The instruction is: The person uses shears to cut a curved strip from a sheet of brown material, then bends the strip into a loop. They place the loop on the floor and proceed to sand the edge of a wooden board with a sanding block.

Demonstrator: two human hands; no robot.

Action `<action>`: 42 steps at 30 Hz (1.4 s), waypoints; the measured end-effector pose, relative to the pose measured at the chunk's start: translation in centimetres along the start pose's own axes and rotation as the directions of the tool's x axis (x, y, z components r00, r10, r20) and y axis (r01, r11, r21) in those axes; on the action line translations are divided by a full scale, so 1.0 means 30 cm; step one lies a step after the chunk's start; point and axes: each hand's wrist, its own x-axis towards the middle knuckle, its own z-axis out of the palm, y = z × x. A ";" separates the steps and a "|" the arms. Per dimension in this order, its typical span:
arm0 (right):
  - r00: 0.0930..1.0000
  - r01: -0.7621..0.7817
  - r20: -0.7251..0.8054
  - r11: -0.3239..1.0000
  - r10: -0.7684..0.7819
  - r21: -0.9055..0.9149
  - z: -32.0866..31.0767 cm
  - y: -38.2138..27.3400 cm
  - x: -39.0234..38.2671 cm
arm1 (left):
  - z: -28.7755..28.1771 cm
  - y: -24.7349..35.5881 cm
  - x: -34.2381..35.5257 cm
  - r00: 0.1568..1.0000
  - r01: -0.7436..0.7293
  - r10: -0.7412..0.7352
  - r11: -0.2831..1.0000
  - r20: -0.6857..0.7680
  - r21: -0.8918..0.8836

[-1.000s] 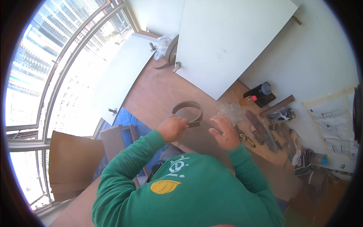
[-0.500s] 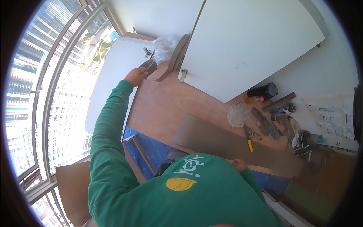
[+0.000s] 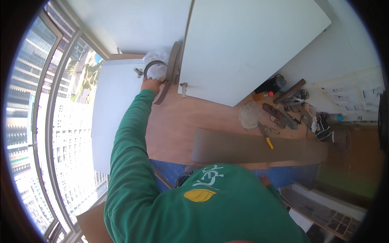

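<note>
Stretched out to the far left, my left hand (image 3: 151, 85) is closed around the lower part of a thin brown strip (image 3: 148, 68) coiled into a loop. The loop stands up against a crumpled clear plastic bag (image 3: 159, 55). Right beside it, longer curved brown strips (image 3: 173, 60) lean by the edge of a white cabinet door, one end curling down onto the wooden surface (image 3: 174, 121). My right hand (image 3: 265, 180) hangs low at my right side, mostly hidden by my green sweatshirt; its fingers do not show clearly.
White doors with metal hinges stand at left (image 3: 117, 93) and centre (image 3: 251, 44). A long grey-brown panel (image 3: 251, 148) lies near my body. Yellow-handled pliers (image 3: 267, 137), a plastic bag (image 3: 249, 114) and several tools lie right. Windows (image 3: 69, 133) line the left side.
My left hand has moved in toward the plastic bag, and the coiled strip now shows as a wider, upright loop. The view has shifted; my right hand is more hidden.
</note>
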 end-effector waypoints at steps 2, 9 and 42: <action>0.997 -0.001 -0.078 1.000 0.002 0.018 0.029 0.047 -0.024 | 0.067 -0.012 0.053 0.999 0.015 -0.016 1.000 -0.048 -0.005; 0.976 -0.188 -0.070 0.957 0.207 0.219 0.045 -0.041 -0.127 | 0.093 -0.023 0.125 0.992 0.009 -0.022 0.995 0.123 0.103; 0.973 -0.205 -0.052 0.947 0.224 0.248 0.146 0.013 -0.114 | 0.181 -0.137 -0.280 0.897 0.194 -0.319 0.906 -0.305 -0.377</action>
